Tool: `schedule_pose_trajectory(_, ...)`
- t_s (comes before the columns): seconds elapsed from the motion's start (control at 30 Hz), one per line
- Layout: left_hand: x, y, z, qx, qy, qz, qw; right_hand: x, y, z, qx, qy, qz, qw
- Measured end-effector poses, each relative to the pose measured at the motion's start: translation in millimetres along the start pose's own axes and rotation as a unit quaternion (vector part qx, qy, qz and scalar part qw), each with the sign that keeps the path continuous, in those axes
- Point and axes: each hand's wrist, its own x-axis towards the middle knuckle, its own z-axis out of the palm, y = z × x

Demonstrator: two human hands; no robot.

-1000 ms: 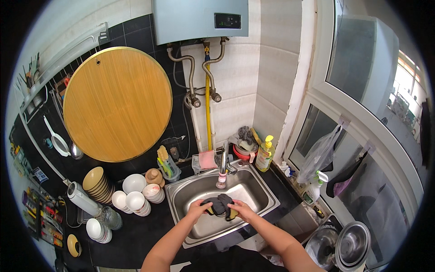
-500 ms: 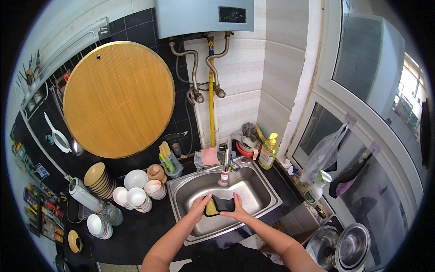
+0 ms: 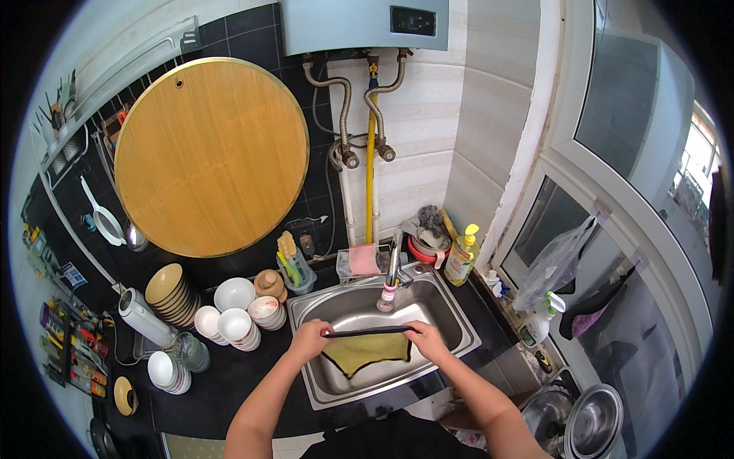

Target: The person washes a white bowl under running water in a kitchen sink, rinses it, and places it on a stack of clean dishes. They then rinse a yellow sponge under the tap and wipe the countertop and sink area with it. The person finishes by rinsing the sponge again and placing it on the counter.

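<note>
So the biggest thing up past the hands is that round wooden board [image 3: 208, 157] leaning on the dark tiled wall, with the pale water heater [image 3: 359, 23] and its pipes off to the right of it. Right under the hands sits the steel sink [image 3: 447, 310], and its tap [image 3: 391, 277] stands just beyond the knuckles, spout aimed down into the basin; I can't tell if water is running. Out past the left hand there's a crowd of stacked bowls [image 3: 237, 302] on the black counter, and beyond the right hand a yellow soap bottle [image 3: 461, 256] at the sink's far corner. The cloth [image 3: 365, 348] itself is over the basin, between the two hands, pulled out flat: a dark top edge runs straight from fist to fist, so its long axis goes left to right, and the yellowish body hangs down to a point toward the person. Left hand [image 3: 308, 340] is closed on the left corner, right hand [image 3: 426, 342] is closed on the right corner. My guess at progress: it's fully spread and held taut above the sink, so the opening-out is done; whether it's rinsed or wrung I can't tell from this.
</note>
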Motion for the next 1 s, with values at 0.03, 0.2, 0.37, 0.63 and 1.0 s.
schedule_pose_trajectory(0.03, -1.1, -5.1, 0.5, -0.047, 0.023, 0.013, 0.999, 1.4, -9.7, -0.3, -0.005, 0.002, -0.014, 1.0)
schedule_pose_trajectory(0.2, -0.7, -11.3, -1.6, -0.133, 0.011, 0.014, 0.991, 2.7, -15.3, -1.3, -0.032, 0.002, -0.017, 0.999)
schedule_pose_trajectory(0.37, 4.0, -36.4, 21.0, -0.214, -0.013, -0.011, 0.977, 4.8, 44.2, -15.1, -0.01, -0.031, 0.108, 0.994)
schedule_pose_trajectory(0.63, -5.2, -13.8, 59.2, -0.286, 0.03, 0.029, 0.957, -14.8, 25.0, -49.8, 0.176, 0.011, 0.137, 0.975)
schedule_pose_trajectory(1.0, -68.8, -58.3, 214.3, -0.292, -0.286, -0.037, 0.912, -118.2, 155.6, -52.9, -0.059, -0.122, 0.382, 0.914)
